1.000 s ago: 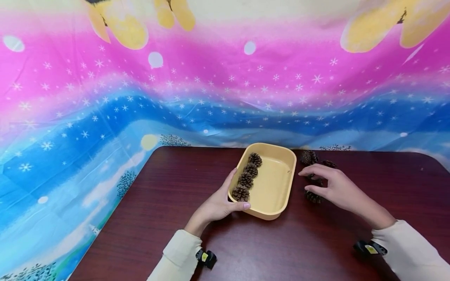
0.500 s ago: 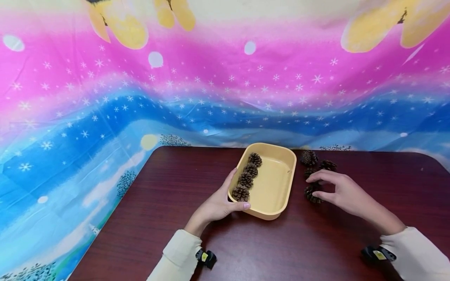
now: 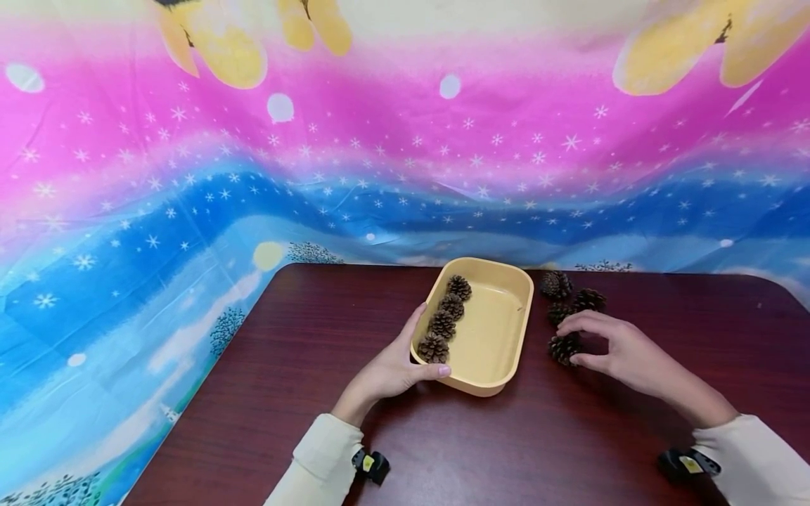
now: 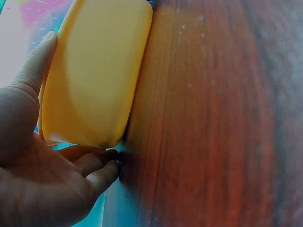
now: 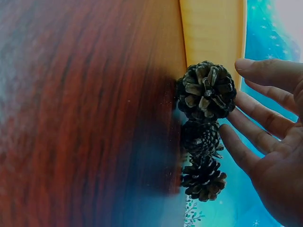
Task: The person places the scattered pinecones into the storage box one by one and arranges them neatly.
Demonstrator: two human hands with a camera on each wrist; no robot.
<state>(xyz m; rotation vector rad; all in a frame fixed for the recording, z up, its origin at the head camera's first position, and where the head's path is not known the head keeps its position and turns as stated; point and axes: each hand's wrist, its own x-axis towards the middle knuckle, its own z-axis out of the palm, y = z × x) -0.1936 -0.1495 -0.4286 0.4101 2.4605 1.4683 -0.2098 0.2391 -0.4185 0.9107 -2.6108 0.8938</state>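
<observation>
A yellow rectangular plastic box [image 3: 490,337] stands on the table, with a row of several brown pine cones [image 3: 442,325] along its left wall. My left hand [image 3: 392,362] holds the box at its near left corner, thumb over the near rim and fingers along the left side, as the left wrist view also shows the box wall [image 4: 94,71]. To the right of the box lie more loose pine cones [image 3: 557,284]. My right hand [image 3: 623,351] is beside the nearest pine cone [image 5: 207,91], its thumb and fingers spread apart around the cone's right side, holding nothing.
The dark red-brown table [image 3: 304,323] has rounded far corners. Behind it hangs a pink and blue cloth [image 3: 392,161] with snowflakes, close to the far edge. Black straps [image 3: 372,464] with small devices sit at both wrists.
My right hand has moved right and slightly nearer to me, away from the box's side to the nearest loose pine cone, uncovering the cones behind. The left hand and box stay put.
</observation>
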